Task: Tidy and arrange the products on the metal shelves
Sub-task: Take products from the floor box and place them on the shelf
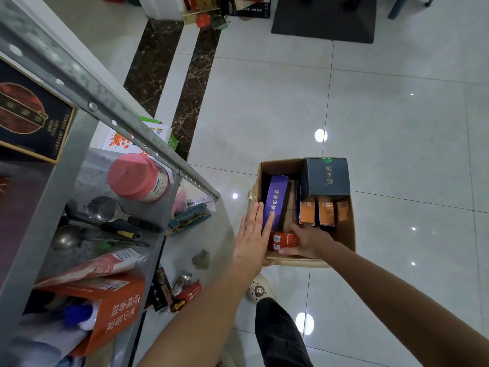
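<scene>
My two forearms reach in from the bottom edge, above a dark trouser leg and a pale shoe; ahead of them a cardboard carton sits open on the tiled floor. My left hand lies flat with straight fingers over the carton's left rim, fingertips touching the purple box that stands along that wall; my right hand is curled round a red box at the carton's near end, thumb under it and fingers over the top. Orange boxes fill the right side and a dark blue box rests on them at the far corner, rising past the rim. The metal shelf stands to the left, its front rail's end near the carton's far left corner; a pink-lidded jar and spoons lie on it. A red tube lies in the narrow floor strip between; right of the carton and beyond it the tiles run open.
</scene>
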### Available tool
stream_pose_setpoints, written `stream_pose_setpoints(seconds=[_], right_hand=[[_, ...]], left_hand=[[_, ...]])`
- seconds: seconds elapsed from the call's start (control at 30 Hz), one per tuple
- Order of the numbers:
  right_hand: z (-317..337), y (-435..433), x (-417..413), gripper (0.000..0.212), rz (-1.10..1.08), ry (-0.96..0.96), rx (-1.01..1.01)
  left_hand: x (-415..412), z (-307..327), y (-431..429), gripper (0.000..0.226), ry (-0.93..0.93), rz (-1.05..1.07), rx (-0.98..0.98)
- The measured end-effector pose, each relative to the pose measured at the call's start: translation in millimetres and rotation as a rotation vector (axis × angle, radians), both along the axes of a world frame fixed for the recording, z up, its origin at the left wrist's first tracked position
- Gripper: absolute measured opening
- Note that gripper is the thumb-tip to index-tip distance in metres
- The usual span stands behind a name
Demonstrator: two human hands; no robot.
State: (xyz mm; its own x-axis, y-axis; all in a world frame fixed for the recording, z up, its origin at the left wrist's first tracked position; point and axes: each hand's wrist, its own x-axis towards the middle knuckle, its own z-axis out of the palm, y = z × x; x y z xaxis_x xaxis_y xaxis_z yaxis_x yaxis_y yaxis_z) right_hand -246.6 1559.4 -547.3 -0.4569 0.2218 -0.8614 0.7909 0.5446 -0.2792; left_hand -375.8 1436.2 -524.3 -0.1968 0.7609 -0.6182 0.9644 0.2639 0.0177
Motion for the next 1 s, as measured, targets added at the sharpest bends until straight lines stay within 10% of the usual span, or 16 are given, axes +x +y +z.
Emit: stream_pose_setpoints(seconds=[0.3, 0.53, 0.7, 1.0], right_hand=[[19, 36, 10, 0.056, -0.024, -0.003, -0.19], [33, 41, 29, 0.07, 0.215, -0.167, 0.029], [25, 16, 22, 0.075, 0.206, 0.05, 0.197], [9, 7, 29, 0.035, 0.234, 0.085, 0.389]], left_hand=[[0, -4, -1, 0.126, 0.012, -0.006, 0.003], [1, -5, -2, 0.126, 0.031, -0.02, -0.006], [1, -4, -2, 0.124, 0.024, -0.015, -0.003], [1, -4, -1, 0.122, 0.016, -0.008, -0.011]])
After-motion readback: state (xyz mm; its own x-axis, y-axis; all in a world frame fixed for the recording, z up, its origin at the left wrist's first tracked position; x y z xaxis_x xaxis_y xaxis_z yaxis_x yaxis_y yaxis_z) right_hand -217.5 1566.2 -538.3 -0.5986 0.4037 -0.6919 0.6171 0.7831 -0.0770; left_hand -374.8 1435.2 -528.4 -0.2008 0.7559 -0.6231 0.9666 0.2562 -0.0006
